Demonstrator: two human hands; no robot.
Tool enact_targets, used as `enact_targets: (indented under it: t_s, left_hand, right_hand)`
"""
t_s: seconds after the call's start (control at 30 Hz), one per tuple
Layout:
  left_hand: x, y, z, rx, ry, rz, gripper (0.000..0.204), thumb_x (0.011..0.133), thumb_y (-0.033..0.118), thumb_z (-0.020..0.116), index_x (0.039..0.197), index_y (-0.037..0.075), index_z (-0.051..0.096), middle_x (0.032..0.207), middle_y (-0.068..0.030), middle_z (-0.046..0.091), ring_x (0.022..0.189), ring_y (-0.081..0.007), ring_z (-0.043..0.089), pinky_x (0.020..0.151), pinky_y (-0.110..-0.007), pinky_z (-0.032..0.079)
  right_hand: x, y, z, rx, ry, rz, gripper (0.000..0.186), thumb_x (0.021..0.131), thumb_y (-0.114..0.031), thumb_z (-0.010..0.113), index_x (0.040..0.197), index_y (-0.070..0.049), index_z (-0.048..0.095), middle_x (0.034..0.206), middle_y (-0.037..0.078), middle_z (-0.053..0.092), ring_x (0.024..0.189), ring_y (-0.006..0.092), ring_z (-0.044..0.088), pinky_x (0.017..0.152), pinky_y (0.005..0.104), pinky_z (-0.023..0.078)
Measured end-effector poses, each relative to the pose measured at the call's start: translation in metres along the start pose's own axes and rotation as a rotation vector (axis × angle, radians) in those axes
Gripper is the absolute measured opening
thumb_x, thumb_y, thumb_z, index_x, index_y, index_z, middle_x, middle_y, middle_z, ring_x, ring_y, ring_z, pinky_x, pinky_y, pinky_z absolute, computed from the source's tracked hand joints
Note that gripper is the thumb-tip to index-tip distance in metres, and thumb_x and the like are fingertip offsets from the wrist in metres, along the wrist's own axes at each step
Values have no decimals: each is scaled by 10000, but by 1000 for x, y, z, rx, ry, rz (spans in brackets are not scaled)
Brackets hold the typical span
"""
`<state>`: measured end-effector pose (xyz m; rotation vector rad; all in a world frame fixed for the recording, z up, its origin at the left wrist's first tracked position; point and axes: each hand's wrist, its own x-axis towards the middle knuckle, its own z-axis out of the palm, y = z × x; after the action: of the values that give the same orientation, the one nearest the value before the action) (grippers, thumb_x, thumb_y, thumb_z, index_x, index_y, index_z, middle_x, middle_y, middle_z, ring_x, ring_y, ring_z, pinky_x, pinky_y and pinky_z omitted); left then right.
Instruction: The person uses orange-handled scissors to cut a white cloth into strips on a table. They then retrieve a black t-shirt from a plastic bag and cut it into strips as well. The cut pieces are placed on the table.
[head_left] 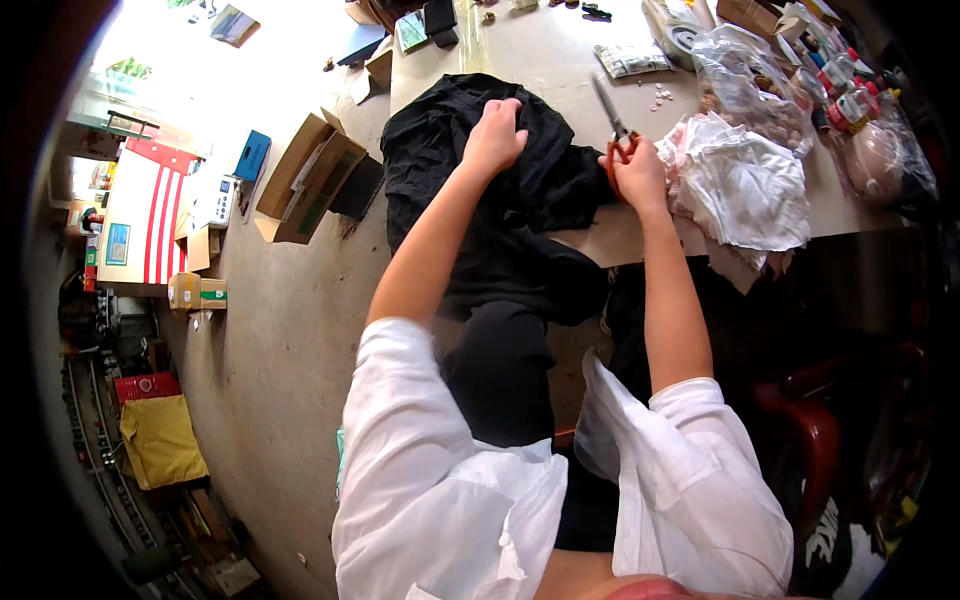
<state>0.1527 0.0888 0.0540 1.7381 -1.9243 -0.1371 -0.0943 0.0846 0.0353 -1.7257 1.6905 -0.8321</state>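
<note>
Black cloth (pixel 550 175), rumpled like a garment, lies over the table's near left part and hangs down over its edge. My left hand (pixel 495 137) is on top of it, fingers curled and closed on the fabric. In my right hand (pixel 640 180) is a pair of scissors (pixel 608 105) with orange-red handles. Their blades point away from me, up and slightly left, and look closed. The scissors are just right of the black cloth, apart from my left hand. Crumpled white cloth (pixel 745 185) lies right of my right hand, with pinkish fabric (pixel 680 150) beside it.
Clear plastic bags (pixel 755 80) and small bottles (pixel 850 105) crowd the table's right side. A flat packet (pixel 632 60) and small pale bits (pixel 660 97) lie beyond the scissors. Left of the table stands an open cardboard box (pixel 310 180). A dark red chair arm (pixel 815 440) is at lower right.
</note>
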Motion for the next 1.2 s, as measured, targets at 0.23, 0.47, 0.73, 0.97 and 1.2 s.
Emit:
enact_targets:
  t_s: [0.23, 0.47, 0.73, 0.97, 1.2]
  left_hand:
    - [50, -50, 48, 52, 246, -443, 154, 778, 54, 571, 928, 17, 568, 926, -227, 575, 909, -404, 586, 810, -450, 485]
    - [45, -14, 49, 151, 744, -69, 241, 753, 98, 630, 923, -30, 518, 1009, -215, 515, 999, -374, 510, 854, -439, 445]
    - [-72, 100, 34, -13, -195, 396, 365, 726, 88, 661, 1086, 76, 599, 1091, -111, 553, 998, -285, 538, 878, -358, 458]
    - [-109, 40, -32, 69, -204, 279, 271, 757, 49, 630, 1026, 66, 610, 1068, -82, 584, 1018, -278, 552, 907, -359, 420]
    - [-111, 111, -14, -168, -145, 312, 429, 678, 201, 769, 1045, 74, 586, 1087, -95, 565, 1045, -292, 521, 900, -375, 439]
  right_hand:
    - [0, 13, -12, -255, -152, -22, 354, 761, -280, 691, 978, -6, 636, 961, 168, 667, 944, 323, 628, 803, 406, 492]
    - [4, 6, -32, -209, -111, 65, 271, 756, -197, 676, 907, 20, 612, 902, 233, 641, 895, 392, 611, 780, 441, 479]
    - [11, 14, -37, 72, -25, 83, 443, 740, -357, 755, 824, 55, 615, 738, 183, 650, 724, 322, 646, 704, 382, 492]
    - [4, 8, -45, 720, -284, 155, 484, 808, -475, 697, 794, -8, 572, 635, 1, 538, 545, 47, 472, 507, 207, 386]
    - [-10, -12, -54, 699, -441, 261, 501, 797, -569, 655, 821, -89, 516, 721, -18, 498, 531, 30, 463, 466, 166, 381]
